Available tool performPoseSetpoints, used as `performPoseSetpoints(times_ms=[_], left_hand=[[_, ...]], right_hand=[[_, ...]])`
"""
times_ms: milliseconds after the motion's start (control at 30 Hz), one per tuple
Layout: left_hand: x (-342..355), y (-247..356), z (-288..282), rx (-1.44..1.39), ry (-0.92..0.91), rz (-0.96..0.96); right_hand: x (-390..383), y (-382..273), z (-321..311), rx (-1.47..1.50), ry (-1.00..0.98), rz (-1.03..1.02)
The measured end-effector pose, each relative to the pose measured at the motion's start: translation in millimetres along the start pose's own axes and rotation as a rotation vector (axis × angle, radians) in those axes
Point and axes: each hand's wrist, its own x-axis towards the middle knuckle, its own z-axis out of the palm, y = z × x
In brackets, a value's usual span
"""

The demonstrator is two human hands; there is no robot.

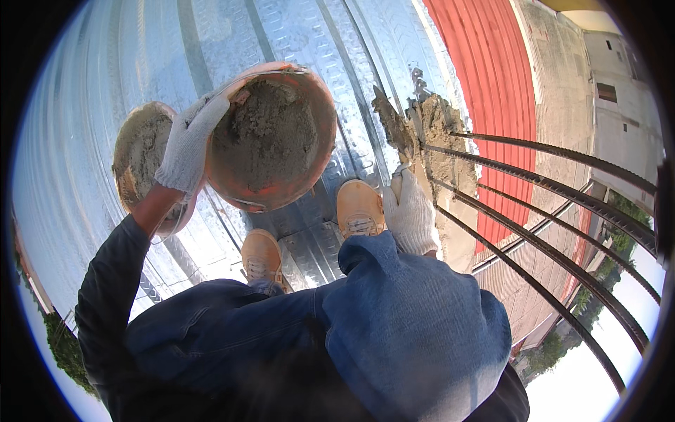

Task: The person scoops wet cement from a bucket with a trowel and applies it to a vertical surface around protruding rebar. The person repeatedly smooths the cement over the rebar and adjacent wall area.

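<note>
My left hand (191,144), in a white knit glove, grips the left rim of an orange bucket (325,119), which is tipped so its mouth faces me. Grey wet mortar (271,133) fills much of it. Right beside that hand stands a second bucket (121,169), also with mortar inside. My right hand (411,216), gloved too, is closed around the handle of a trowel (394,125) beside my knee. Mortar coats the trowel's blade, which reaches over a narrow ledge with a heap of mortar (443,137). The fingers of the right hand are partly hidden.
Several ribbed steel bars (548,186) stick out at the right, close to the ledge. Corrugated metal sheeting (218,35) lies underfoot, with my tan shoes (360,205) on it. Past the ledge are a red metal roof (485,56) and a lower drop with buildings.
</note>
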Motion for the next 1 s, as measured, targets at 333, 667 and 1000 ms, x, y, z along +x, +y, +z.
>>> performPoseSetpoints(times_ms=[333, 667, 1000], left_hand=[[-7.7, 18.2, 14.3, 0.023, -0.033, 0.02], [-11.0, 29.2, 19.8, 0.038, -0.04, 0.002], [2.3, 26.7, 18.6, 0.073, -0.028, 0.1]], right_hand=[[36.3, 11.6, 32.4, 0.108, 0.102, 0.028], [25.9, 7.5, 18.4, 0.139, 0.176, 0.054], [30.0, -6.8, 1.8, 0.234, 0.243, 0.037]])
